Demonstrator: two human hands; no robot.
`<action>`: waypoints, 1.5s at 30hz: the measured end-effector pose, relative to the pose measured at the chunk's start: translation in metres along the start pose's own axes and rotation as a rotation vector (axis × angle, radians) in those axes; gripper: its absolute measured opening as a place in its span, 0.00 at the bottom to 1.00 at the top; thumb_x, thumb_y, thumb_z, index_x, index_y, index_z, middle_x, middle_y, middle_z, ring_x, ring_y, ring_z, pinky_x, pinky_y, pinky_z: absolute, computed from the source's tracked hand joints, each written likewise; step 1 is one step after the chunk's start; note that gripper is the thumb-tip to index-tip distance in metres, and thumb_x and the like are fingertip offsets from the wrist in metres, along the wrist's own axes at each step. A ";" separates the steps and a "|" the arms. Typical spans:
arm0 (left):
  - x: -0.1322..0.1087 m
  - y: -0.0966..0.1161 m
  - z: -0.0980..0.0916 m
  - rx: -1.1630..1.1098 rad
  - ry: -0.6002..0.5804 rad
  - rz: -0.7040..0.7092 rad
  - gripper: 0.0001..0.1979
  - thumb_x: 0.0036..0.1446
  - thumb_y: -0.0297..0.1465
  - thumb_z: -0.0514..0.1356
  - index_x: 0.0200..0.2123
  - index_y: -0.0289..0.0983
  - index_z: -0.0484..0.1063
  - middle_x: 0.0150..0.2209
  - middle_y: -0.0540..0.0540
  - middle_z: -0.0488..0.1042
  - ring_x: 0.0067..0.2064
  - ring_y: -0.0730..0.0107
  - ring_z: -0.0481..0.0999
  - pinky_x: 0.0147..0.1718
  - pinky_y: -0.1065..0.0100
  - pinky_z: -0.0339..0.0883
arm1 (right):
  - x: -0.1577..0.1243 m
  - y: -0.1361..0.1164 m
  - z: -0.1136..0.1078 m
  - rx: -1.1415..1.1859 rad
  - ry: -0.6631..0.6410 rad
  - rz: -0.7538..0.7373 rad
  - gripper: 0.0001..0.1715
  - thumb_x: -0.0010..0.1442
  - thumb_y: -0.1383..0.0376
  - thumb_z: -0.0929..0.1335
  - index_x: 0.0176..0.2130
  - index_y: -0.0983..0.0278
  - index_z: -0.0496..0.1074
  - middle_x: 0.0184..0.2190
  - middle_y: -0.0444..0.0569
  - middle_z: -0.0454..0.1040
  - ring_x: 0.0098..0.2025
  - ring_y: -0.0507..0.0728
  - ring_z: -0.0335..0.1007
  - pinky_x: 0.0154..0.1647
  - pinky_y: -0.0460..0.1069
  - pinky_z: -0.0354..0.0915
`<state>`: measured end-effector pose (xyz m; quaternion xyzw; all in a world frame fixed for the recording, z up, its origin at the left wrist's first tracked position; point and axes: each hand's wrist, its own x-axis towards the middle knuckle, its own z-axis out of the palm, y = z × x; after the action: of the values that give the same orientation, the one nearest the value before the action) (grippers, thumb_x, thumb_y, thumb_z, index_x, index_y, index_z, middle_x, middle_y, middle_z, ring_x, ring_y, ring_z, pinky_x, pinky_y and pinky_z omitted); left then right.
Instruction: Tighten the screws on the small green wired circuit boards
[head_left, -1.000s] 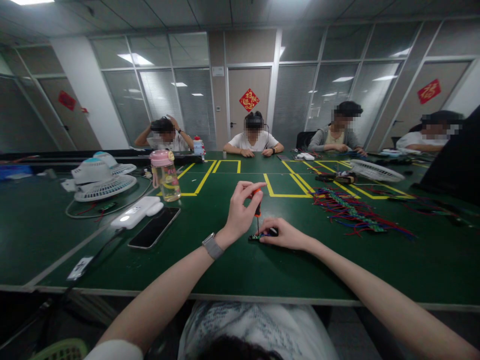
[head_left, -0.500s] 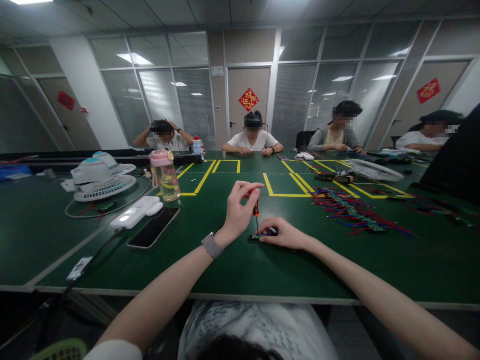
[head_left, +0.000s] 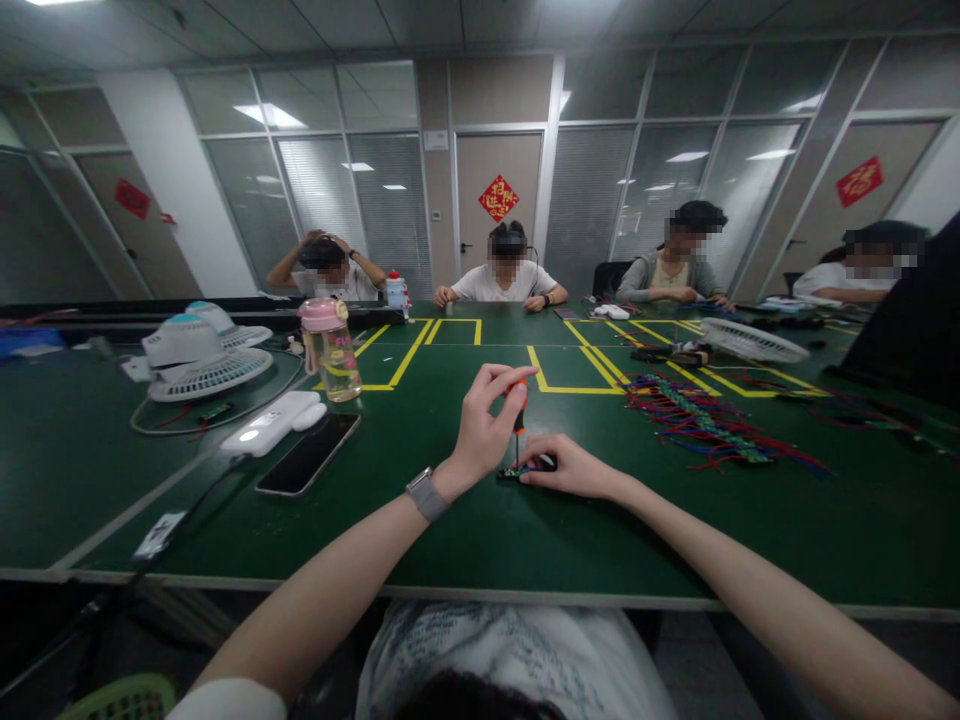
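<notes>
Circuit board (head_left: 508, 477), small and dark with green on top, lies flat on a green table (head_left: 420, 545) in front of the seated person, just below the left hand and at the fingertips of the right. The right hand (head_left: 568, 468) reaches in from the side, its thumb and fingers drawn narrowly together on the board's right end; the left end sticks out beyond them, uncovered. Something dark and bluish shows among those fingers, too small to make out. Above the board, the left hand (head_left: 484, 415) grips an orange and black screwdriver (head_left: 519, 420) by its handle, with the forefinger stretched across the top. The thin shaft points almost straight down, its tip at the board beside the right fingertips; whether metal touches board cannot be told. A watch (head_left: 427, 494) with a grey band circles the left wrist. Well apart to the right, a row of similar boards (head_left: 712, 425) trails red and blue wires. To the left lie a dark-screened phone (head_left: 309, 455) and, just beyond it, a white device (head_left: 274, 425).
</notes>
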<state>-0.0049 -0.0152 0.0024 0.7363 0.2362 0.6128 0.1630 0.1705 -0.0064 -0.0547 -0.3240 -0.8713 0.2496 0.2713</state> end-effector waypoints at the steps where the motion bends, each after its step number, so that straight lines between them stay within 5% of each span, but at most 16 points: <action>1: 0.000 -0.001 0.000 -0.029 -0.015 -0.007 0.14 0.65 0.30 0.52 0.49 0.41 0.73 0.44 0.44 0.72 0.44 0.70 0.72 0.44 0.67 0.67 | 0.000 0.000 0.000 -0.001 -0.001 0.002 0.12 0.56 0.60 0.71 0.37 0.66 0.78 0.27 0.46 0.70 0.29 0.53 0.64 0.31 0.47 0.61; 5: 0.001 -0.003 0.001 -0.127 -0.048 -0.045 0.16 0.66 0.30 0.50 0.54 0.40 0.69 0.47 0.43 0.73 0.45 0.69 0.74 0.44 0.66 0.67 | 0.000 -0.001 -0.001 -0.001 -0.007 0.009 0.13 0.57 0.60 0.71 0.38 0.66 0.78 0.27 0.46 0.70 0.29 0.53 0.64 0.32 0.47 0.61; 12: 0.002 0.000 -0.001 0.069 0.058 -0.002 0.08 0.59 0.31 0.60 0.41 0.40 0.76 0.35 0.48 0.69 0.37 0.72 0.70 0.39 0.69 0.66 | 0.000 0.000 0.000 -0.011 -0.001 0.005 0.12 0.57 0.60 0.71 0.38 0.65 0.78 0.27 0.45 0.70 0.29 0.53 0.64 0.31 0.47 0.61; 17: 0.002 -0.002 -0.001 -0.021 -0.011 -0.017 0.16 0.66 0.31 0.49 0.51 0.42 0.72 0.46 0.45 0.72 0.48 0.67 0.71 0.48 0.65 0.65 | 0.000 -0.001 -0.001 -0.014 -0.005 0.005 0.13 0.57 0.59 0.71 0.38 0.65 0.79 0.27 0.45 0.70 0.29 0.53 0.64 0.32 0.47 0.62; 21: 0.001 -0.003 0.001 -0.136 -0.049 -0.070 0.17 0.65 0.32 0.52 0.55 0.40 0.68 0.48 0.43 0.74 0.48 0.66 0.74 0.48 0.64 0.67 | 0.000 -0.001 -0.001 -0.005 -0.004 0.011 0.13 0.57 0.59 0.71 0.38 0.65 0.78 0.27 0.46 0.71 0.29 0.53 0.65 0.32 0.47 0.62; 29: 0.001 -0.004 0.000 0.047 0.075 -0.034 0.09 0.60 0.34 0.60 0.42 0.41 0.76 0.38 0.47 0.68 0.40 0.70 0.70 0.41 0.68 0.66 | 0.001 0.000 0.000 -0.004 -0.003 0.000 0.13 0.57 0.59 0.71 0.38 0.66 0.78 0.27 0.46 0.71 0.29 0.53 0.65 0.31 0.47 0.62; 33: 0.001 -0.004 -0.001 -0.020 0.006 -0.051 0.16 0.66 0.31 0.49 0.50 0.42 0.73 0.46 0.45 0.69 0.47 0.69 0.70 0.47 0.66 0.66 | 0.001 0.000 -0.001 -0.007 -0.008 -0.004 0.13 0.57 0.59 0.71 0.38 0.66 0.78 0.27 0.45 0.71 0.28 0.53 0.64 0.31 0.47 0.62; 37: 0.001 -0.005 0.001 -0.155 -0.044 -0.095 0.17 0.65 0.32 0.52 0.55 0.42 0.68 0.47 0.43 0.73 0.46 0.68 0.74 0.45 0.66 0.69 | 0.000 0.001 0.000 -0.004 -0.007 0.005 0.13 0.57 0.58 0.71 0.38 0.65 0.78 0.27 0.45 0.70 0.28 0.53 0.65 0.31 0.47 0.62; 45: 0.000 -0.003 0.000 0.025 0.070 -0.034 0.08 0.59 0.33 0.60 0.41 0.40 0.76 0.39 0.46 0.68 0.40 0.71 0.70 0.39 0.70 0.67 | 0.000 0.001 0.000 0.013 -0.003 0.001 0.12 0.56 0.60 0.71 0.38 0.66 0.78 0.26 0.45 0.70 0.29 0.53 0.64 0.32 0.47 0.61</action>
<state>-0.0049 -0.0123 0.0009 0.7122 0.2618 0.6324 0.1556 0.1709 -0.0052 -0.0555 -0.3223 -0.8700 0.2558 0.2718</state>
